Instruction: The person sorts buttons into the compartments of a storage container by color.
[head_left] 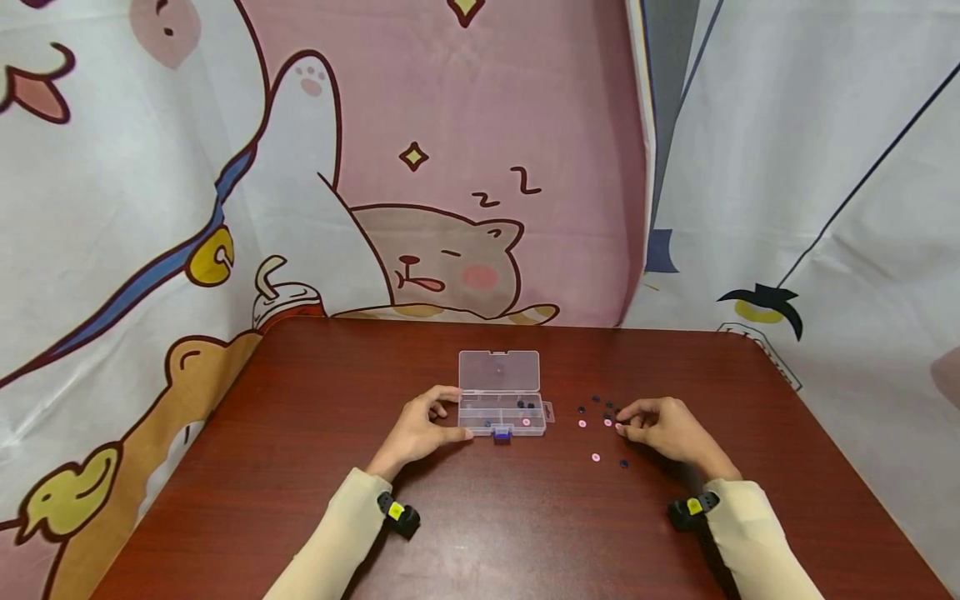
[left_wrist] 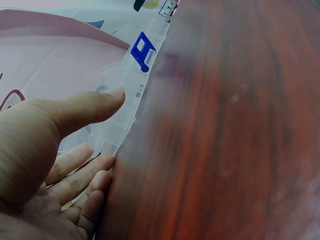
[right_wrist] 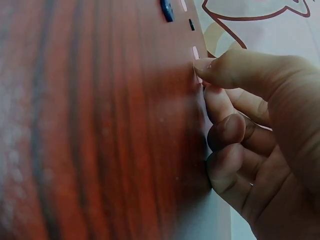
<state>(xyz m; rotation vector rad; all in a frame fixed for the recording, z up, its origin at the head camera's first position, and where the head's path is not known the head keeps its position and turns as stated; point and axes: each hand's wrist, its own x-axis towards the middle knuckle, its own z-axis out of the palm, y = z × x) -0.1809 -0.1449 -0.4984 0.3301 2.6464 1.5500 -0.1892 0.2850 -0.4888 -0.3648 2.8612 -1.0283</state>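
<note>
A clear plastic compartment box [head_left: 480, 423] stands with its lid raised at the back and a blue latch [head_left: 502, 434] at the front. Inside lie several dark buttons and a pink button [head_left: 527, 422]. My left hand [head_left: 420, 423] holds the box by its left side, thumb at the front corner and index finger farther back; the left wrist view shows the thumb [left_wrist: 102, 106] along the front wall. To the right of the box, my right hand [head_left: 671, 429] pinches a small pink button [right_wrist: 199, 79] between thumb and index finger, low over the table.
Loose on the brown table [head_left: 510, 517] between box and right hand lie several dark buttons, one dark button [head_left: 624, 464] nearer me, and pink buttons, including a pink button [head_left: 596, 457] toward the front. A cartoon-printed cloth [head_left: 480, 100] hangs behind the table.
</note>
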